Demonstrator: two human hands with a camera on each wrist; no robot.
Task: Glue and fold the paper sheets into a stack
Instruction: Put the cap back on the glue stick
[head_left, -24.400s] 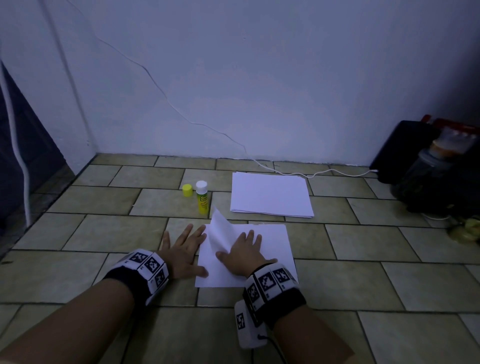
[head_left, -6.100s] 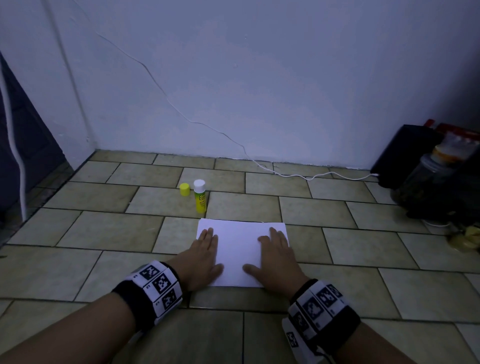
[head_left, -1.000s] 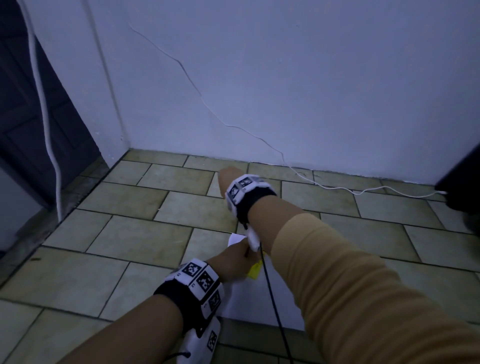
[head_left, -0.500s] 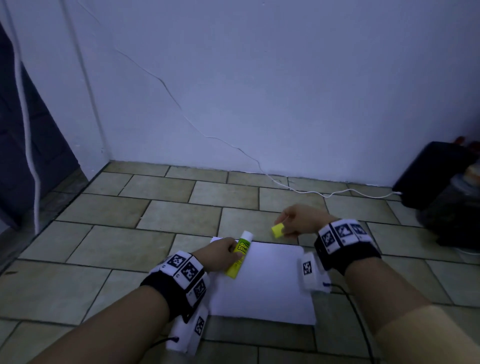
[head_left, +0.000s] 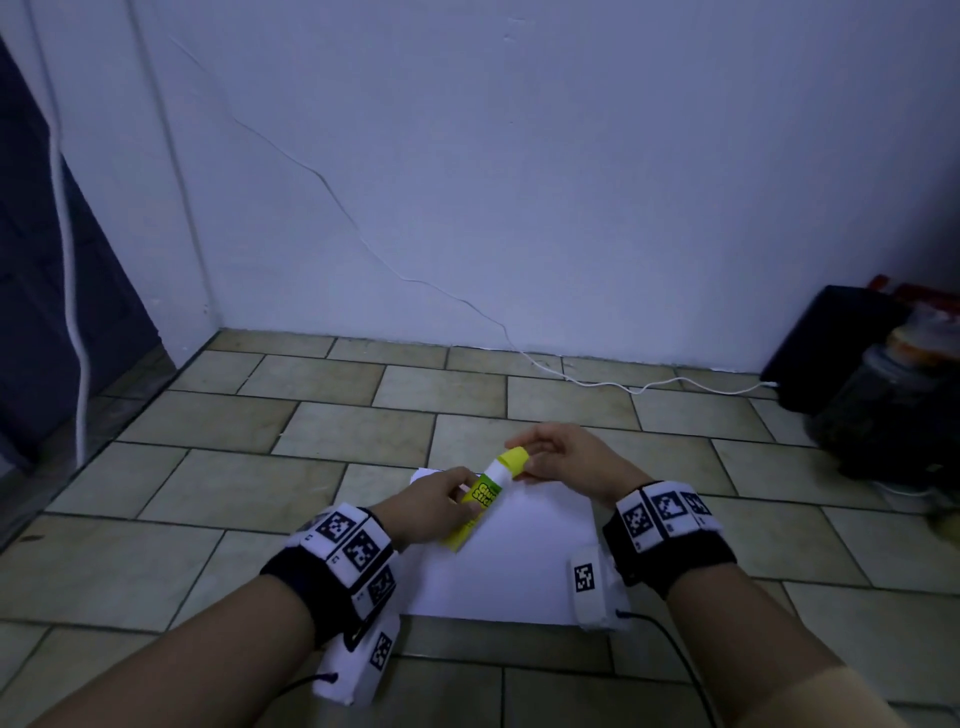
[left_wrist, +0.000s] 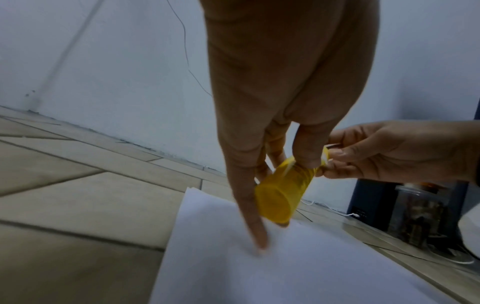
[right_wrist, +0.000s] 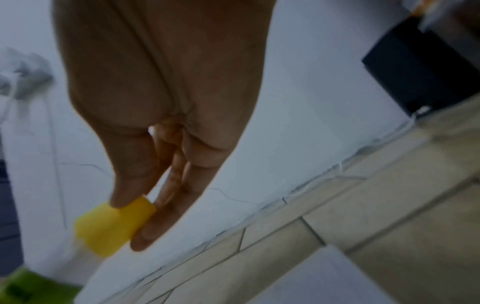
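Note:
A white paper stack (head_left: 509, 566) lies on the tiled floor just in front of me. Above its far left corner my left hand (head_left: 441, 501) grips the yellow glue stick (head_left: 480, 501), which tilts up to the right. My right hand (head_left: 558, 460) pinches the yellow cap (head_left: 511, 460) at the stick's white top end. In the left wrist view the glue stick (left_wrist: 283, 191) shows end-on over the paper stack (left_wrist: 272, 267), with the right hand (left_wrist: 389, 152) at its far end. The right wrist view shows the cap (right_wrist: 114, 226) between thumb and fingers.
A white cable (head_left: 623, 384) runs along the wall base to a black box (head_left: 826, 343) at the right. A jar (head_left: 893, 410) and clutter stand beside it. A dark doorway (head_left: 57, 291) is at the left.
The right hand, which held the cap apart from the stick half a second ago, has brought it onto the stick's top. The left hand still holds the glue stick.

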